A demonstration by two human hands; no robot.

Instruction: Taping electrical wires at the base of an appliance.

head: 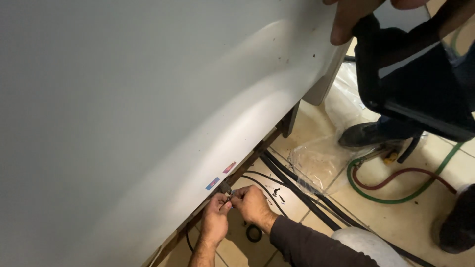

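Beige floor tiles (396,222) run under a large white appliance panel (123,123) that fills the left of the view, its lower edge leaving only a narrow gap above the floor. At that edge the left hand (215,222) and right hand (252,203) meet, fingers curled and pinching a small metal fitting (226,190) close against the panel. Rightward lie black cables (297,190), a small black ring (254,233), crumpled clear plastic wrap (316,163) and looped green and red hoses (396,190), with another person's hand (351,17) gripping the panel's top corner.
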